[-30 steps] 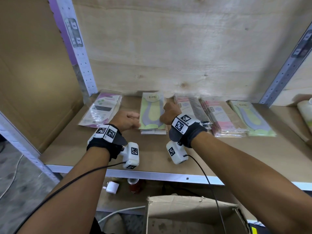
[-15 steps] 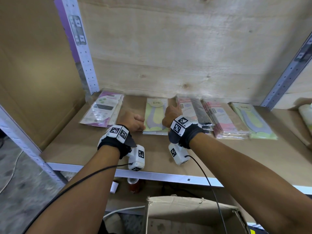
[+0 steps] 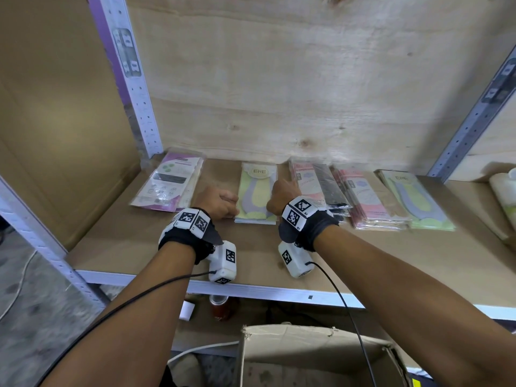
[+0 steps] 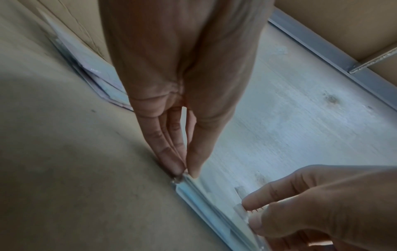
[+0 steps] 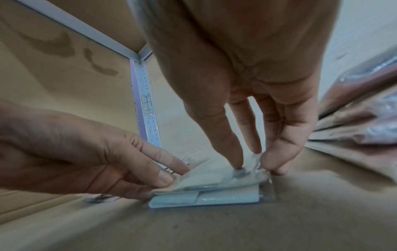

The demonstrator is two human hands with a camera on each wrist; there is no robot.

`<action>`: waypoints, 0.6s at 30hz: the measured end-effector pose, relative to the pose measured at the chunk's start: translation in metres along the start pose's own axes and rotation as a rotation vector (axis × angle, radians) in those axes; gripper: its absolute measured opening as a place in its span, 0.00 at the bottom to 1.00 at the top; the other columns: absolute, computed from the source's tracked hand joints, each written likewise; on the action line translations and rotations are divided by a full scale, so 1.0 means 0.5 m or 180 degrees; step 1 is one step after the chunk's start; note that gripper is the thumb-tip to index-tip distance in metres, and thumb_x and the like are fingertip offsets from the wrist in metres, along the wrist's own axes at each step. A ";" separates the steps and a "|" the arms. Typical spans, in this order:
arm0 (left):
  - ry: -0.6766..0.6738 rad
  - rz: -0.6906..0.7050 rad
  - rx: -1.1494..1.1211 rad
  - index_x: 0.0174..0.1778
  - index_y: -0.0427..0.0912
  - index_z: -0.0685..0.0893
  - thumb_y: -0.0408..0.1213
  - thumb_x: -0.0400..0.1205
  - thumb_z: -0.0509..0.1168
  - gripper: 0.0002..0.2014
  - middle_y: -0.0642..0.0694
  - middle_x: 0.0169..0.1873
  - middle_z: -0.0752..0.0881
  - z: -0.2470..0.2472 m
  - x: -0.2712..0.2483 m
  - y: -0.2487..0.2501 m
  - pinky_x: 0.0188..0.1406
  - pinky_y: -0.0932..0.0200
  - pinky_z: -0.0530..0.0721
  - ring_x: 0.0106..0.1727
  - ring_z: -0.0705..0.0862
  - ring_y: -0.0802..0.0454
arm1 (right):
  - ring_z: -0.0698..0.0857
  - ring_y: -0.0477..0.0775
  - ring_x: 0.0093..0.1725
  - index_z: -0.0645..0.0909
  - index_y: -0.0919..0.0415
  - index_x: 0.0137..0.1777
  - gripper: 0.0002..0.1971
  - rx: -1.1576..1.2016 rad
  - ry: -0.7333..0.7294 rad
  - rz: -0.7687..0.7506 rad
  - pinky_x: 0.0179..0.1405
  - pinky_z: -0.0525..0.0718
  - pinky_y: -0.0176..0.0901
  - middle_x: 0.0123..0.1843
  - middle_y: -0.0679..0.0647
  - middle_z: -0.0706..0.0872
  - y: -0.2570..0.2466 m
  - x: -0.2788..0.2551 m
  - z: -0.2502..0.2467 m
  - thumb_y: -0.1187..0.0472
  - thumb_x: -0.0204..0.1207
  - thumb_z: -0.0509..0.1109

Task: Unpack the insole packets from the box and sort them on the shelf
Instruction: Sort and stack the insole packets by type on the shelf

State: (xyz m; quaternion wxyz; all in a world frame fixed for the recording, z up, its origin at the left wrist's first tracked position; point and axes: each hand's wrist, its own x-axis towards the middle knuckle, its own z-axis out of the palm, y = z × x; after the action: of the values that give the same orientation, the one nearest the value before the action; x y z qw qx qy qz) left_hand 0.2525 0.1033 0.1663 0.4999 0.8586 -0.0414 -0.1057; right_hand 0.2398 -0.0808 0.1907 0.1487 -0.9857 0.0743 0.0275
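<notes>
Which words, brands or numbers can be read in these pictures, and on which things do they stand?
"ENE": on the green packet between the hands.
"ENE": on the far-right green packet, fainter.
Purple packet: print too small to read.
Pink packets: print blurred.
Wrist markers: black-and-white codes; the tiny characters beside them are unreadable.
Post label: blurred.
Wrist views: no readable text.

Below the board, a red can [image 3: 220, 307] just beside a small white block [image 3: 187, 310]. Lower down, a white cable [image 3: 203, 350]. Far right, a pale bottle [image 3: 506, 191], half out of view.
</notes>
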 end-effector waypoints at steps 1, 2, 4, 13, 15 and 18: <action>-0.0004 -0.0012 -0.0101 0.61 0.32 0.87 0.23 0.74 0.76 0.19 0.38 0.47 0.89 -0.002 -0.003 0.002 0.48 0.58 0.90 0.44 0.88 0.46 | 0.76 0.60 0.43 0.63 0.61 0.30 0.16 0.0005 -0.0015 0.0000 0.46 0.79 0.48 0.40 0.58 0.72 -0.001 0.000 -0.002 0.71 0.69 0.70; 0.0027 -0.0003 -0.0196 0.61 0.31 0.86 0.24 0.75 0.76 0.18 0.38 0.46 0.88 -0.007 -0.006 0.004 0.44 0.59 0.90 0.43 0.87 0.46 | 0.76 0.60 0.45 0.64 0.61 0.31 0.15 0.0013 -0.0031 0.0015 0.46 0.79 0.48 0.43 0.59 0.74 -0.002 0.000 -0.004 0.71 0.69 0.69; 0.0274 0.0085 -0.0277 0.59 0.33 0.87 0.28 0.75 0.77 0.16 0.39 0.46 0.88 -0.024 -0.009 0.005 0.41 0.61 0.89 0.41 0.87 0.49 | 0.76 0.61 0.49 0.68 0.63 0.37 0.10 0.0021 0.0058 -0.0006 0.45 0.77 0.47 0.51 0.62 0.76 -0.008 -0.001 -0.011 0.69 0.69 0.69; 0.1654 0.0067 0.0070 0.55 0.40 0.92 0.31 0.79 0.69 0.11 0.41 0.56 0.91 -0.203 -0.037 -0.065 0.57 0.59 0.81 0.56 0.88 0.43 | 0.83 0.58 0.59 0.86 0.59 0.57 0.11 0.0891 0.0239 -0.0843 0.59 0.80 0.46 0.59 0.59 0.86 -0.120 0.001 -0.012 0.62 0.75 0.72; 0.1769 -0.0226 0.0200 0.61 0.40 0.89 0.32 0.80 0.67 0.14 0.41 0.61 0.89 -0.238 -0.052 -0.090 0.61 0.59 0.77 0.62 0.85 0.43 | 0.86 0.56 0.47 0.87 0.62 0.54 0.08 0.1516 -0.0169 -0.0773 0.52 0.86 0.48 0.52 0.59 0.88 -0.161 -0.006 0.006 0.64 0.77 0.71; 0.1499 -0.0530 0.0398 0.65 0.40 0.86 0.36 0.81 0.67 0.17 0.40 0.65 0.86 -0.267 -0.065 -0.112 0.56 0.59 0.74 0.62 0.84 0.41 | 0.85 0.57 0.39 0.82 0.62 0.51 0.05 0.2241 -0.0631 -0.0562 0.48 0.89 0.52 0.44 0.60 0.86 -0.216 -0.019 0.037 0.69 0.79 0.67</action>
State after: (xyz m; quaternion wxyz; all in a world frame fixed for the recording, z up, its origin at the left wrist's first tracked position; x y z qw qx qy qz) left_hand 0.2488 0.2503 0.1861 0.4313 0.8892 0.1406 0.0591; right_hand 0.2465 0.0282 0.2051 0.4867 -0.8694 -0.0208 0.0826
